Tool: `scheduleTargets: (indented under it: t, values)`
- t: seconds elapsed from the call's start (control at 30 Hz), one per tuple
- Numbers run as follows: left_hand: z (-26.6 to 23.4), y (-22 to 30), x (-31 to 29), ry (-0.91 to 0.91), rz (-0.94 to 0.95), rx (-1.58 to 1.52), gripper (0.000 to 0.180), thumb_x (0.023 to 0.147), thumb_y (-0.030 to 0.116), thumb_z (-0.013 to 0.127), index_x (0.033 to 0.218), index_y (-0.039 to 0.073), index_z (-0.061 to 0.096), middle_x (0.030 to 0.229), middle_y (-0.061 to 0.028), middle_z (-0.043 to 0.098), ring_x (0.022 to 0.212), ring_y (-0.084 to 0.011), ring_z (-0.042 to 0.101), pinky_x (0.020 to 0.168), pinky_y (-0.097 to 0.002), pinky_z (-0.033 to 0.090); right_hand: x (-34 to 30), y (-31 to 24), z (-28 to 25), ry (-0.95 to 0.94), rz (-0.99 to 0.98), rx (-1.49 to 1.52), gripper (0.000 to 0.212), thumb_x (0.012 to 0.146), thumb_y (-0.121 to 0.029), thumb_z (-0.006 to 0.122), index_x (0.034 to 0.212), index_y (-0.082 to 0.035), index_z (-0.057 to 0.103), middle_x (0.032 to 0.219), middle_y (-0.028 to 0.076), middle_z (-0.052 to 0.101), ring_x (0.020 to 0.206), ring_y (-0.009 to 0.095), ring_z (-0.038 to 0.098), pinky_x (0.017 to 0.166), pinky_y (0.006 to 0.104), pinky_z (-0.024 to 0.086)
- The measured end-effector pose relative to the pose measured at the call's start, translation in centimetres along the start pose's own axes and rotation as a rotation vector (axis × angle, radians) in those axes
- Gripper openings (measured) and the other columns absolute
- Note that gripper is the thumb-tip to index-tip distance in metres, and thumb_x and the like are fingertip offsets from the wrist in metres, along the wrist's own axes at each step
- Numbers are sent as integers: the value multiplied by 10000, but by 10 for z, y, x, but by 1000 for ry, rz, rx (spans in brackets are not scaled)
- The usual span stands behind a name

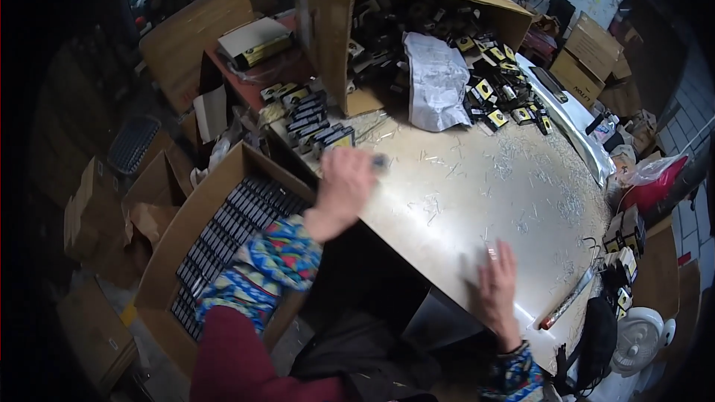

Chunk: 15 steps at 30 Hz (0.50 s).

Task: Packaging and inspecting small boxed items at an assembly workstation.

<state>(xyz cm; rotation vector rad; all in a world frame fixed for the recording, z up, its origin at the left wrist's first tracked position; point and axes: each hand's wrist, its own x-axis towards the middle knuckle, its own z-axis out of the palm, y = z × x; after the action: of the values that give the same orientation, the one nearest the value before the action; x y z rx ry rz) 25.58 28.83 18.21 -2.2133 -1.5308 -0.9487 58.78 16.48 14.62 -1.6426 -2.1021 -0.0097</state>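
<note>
My left hand (344, 187), blurred by motion, is closed over the table's left edge. A small dark piece (380, 162) shows at its fingertips, too smeared to name. Beside that hand stand rows of small black-and-yellow boxes (311, 120). My right hand (497, 286) hovers over or rests on the near part of the pale table (417, 231), its fingers stretched out. Something small and shiny (491, 254) shows by a fingertip; I cannot tell what it is. Many thin metal pins (505, 167) lie scattered across the tabletop.
A large tipped carton (324, 22) spills small black-and-yellow boxes onto the table, with a crumpled white sheet (438, 85) in front. Below left, an open carton (167, 268) holds rows of dark boxes. An orange-handled tool (570, 301) and a white fan (639, 341) are at right.
</note>
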Motion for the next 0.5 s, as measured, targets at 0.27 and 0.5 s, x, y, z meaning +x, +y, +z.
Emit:
scheduleTargets:
  t: [0.27,0.5]
  values:
    - [104,-83,144,-142,302,182,188,735,18,619,910,44,556,922,-91,554,930,-298,565,748,-382,506,43,201,-10,52,797,-344,571,1020,-399,372,1486,-73,316,1523,274,263,1435,432,184,1147,563,169]
    - [202,-110,225,-169,429,104,340,809,140,591,1140,86,646,1058,-99,671,1024,-314,609,788,-400,506,134,224,18,3,730,-314,574,1014,-450,342,1490,-130,334,1530,250,268,1424,430,215,1148,560,173]
